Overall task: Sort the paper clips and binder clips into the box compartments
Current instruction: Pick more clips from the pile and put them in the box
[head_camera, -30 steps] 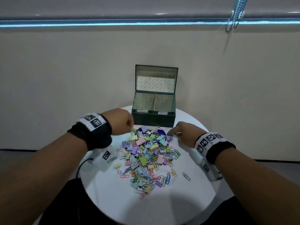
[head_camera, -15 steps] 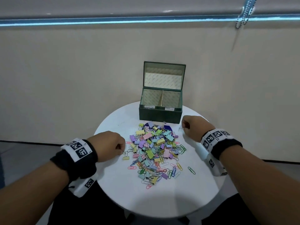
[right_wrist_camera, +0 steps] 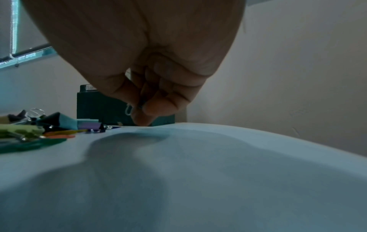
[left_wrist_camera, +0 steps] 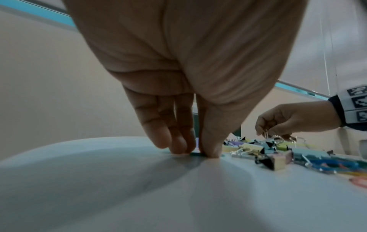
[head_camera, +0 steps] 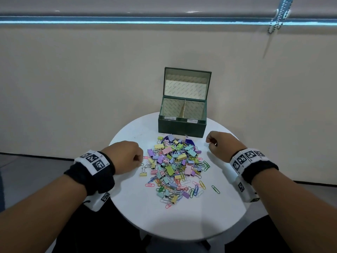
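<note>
A mixed pile of coloured paper clips and binder clips (head_camera: 175, 167) lies in the middle of the round white table (head_camera: 164, 220). Behind it stands the green box (head_camera: 182, 129), lid up, with a divider between two compartments that look empty. My left hand (head_camera: 141, 159) is at the pile's left edge. In the left wrist view its fingers (left_wrist_camera: 176, 146) and thumb press down on the table and pinch a green paper clip (left_wrist_camera: 195, 154). My right hand (head_camera: 209, 142) hovers right of the pile, in front of the box, and pinches a pale paper clip (right_wrist_camera: 128, 109).
A yellow binder clip (head_camera: 143, 174) and a green paper clip (head_camera: 215, 189) lie apart from the pile. The box has small labels on its front rim. A beige wall rises just behind the table, and a bead chain (head_camera: 279, 15) hangs at top right.
My left hand drew back from near the box to the pile's left edge. My right hand left the pile and moved right with a paper clip. The view pulled back.
</note>
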A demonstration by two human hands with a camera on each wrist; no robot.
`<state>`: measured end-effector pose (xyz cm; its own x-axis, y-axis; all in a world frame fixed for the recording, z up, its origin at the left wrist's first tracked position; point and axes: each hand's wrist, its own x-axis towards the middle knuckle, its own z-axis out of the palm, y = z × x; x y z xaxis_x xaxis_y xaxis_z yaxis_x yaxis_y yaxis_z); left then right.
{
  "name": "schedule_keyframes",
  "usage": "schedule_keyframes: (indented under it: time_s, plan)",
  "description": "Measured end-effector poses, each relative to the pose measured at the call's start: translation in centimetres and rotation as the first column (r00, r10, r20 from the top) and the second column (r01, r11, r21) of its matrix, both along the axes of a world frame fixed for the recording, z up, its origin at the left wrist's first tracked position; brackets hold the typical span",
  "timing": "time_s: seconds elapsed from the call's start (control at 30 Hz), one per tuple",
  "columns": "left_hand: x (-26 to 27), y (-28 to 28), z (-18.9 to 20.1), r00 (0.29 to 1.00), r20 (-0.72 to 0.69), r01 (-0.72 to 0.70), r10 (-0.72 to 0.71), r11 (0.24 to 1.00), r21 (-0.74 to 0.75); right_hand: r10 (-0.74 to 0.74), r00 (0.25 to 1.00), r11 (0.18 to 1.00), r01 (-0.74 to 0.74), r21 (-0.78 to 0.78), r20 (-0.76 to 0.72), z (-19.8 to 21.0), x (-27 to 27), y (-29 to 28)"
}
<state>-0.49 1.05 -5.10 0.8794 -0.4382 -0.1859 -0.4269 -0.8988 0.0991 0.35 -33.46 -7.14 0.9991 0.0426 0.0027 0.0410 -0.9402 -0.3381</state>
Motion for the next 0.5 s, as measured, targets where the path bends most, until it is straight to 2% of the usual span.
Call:
schedule_keyframes:
  time_s: [0.13,0.27,0.5]
  plan:
    - [-0.1,-0.2,-0.2,0.999,0.049,-0.010,0.008,1.000,0.029,-0.013,0.999,1.000,0.013,0.005,0.043,0.7,-0.3,0.3]
    - [0.4,-0.1,0.1,0.994,0.087,-0.061,0.066,0.997,-0.050,-0.030,1.000,0.999,0.030,0.040,0.009,1.2,-1.2,0.7]
    - [1.2,-0.6,0.1,0.997,0.080,0.013,-0.013,1.000,0.008,0.106,0.993,0.975,-0.115,-0.188,-0.057,0.9,-3.2,0.3]
